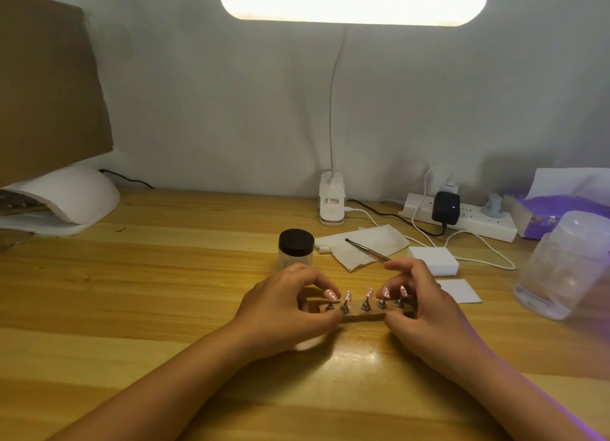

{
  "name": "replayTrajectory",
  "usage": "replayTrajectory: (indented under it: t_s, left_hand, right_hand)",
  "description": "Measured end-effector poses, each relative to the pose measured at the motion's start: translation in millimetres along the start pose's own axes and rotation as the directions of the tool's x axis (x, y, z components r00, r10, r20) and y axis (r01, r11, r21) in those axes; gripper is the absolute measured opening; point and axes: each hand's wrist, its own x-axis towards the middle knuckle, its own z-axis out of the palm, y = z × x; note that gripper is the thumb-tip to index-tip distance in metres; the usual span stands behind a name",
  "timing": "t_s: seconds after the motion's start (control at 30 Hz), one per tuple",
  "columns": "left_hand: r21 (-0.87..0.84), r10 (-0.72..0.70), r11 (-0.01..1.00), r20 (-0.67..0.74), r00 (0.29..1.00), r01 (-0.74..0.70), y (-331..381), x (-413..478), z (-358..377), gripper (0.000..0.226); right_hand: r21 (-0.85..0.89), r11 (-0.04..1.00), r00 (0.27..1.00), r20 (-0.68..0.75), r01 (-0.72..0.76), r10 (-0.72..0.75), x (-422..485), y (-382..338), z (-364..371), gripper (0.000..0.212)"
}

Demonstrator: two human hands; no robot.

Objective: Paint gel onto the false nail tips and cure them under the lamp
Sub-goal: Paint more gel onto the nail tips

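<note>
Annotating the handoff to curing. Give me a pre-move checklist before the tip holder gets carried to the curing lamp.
1. Grip: left hand pinches the left end of the holder strip, right hand the right end: ok.
2. Nail tips seated on their stands: middle ones sit in place, end ones partly behind fingers: cannot tell.
3. Brush put down: lies on the tissue, in neither hand: ok.
4. Route left: bare table between hands and curing lamp; jar stands behind the left hand, off the line: ok.
5. Lamp mouth free, lamp on: mouth mostly hidden below the cardboard: cannot tell.
</note>
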Motion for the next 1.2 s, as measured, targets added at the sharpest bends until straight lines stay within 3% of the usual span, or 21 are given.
replayTrajectory:
  t_s: [0.1, 0.57, 0.77, 1.03, 1.2]
  left_hand:
    - [0.068, 0.012, 0.998, -0.007, 1.000, -0.012, 2, -2, 1, 0.026]
    - [-0.123, 0.006, 0.992, -0.032, 0.999, -0.010, -2, 0, -1, 0.011]
    - [-0.123, 0.007, 0.992, -0.021, 1.000, -0.009, -1, 0, -1, 0.009]
    - [-0.163, 0.021, 0.986, -0.003, 1.000, -0.022, -2, 1, 0, 0.009]
    - [-0.078, 0.038, 0.996, 0.006, 0.999, -0.038, -5, 0, 1, 0.015]
  right_hand:
    - [-0.001, 1.000, 0.999, 0.021, 0.030, -0.030, -1, -1, 1, 0.058]
    - [0.003, 0.996, 0.995, 0.041, 0.089, -0.089, -3, -1, 1, 0.058]
    - [0.053, 0.994, 0.996, 0.011, 0.093, -0.094, -4, -2, 3, 0.043]
    - [0.078, 0.994, 0.994, 0.078, 0.075, -0.081, -1, -9, 1, 0.013]
    - [0.130, 0.991, 0.995, 0.091, 0.015, -0.027, 0, -12, 0, 0.006]
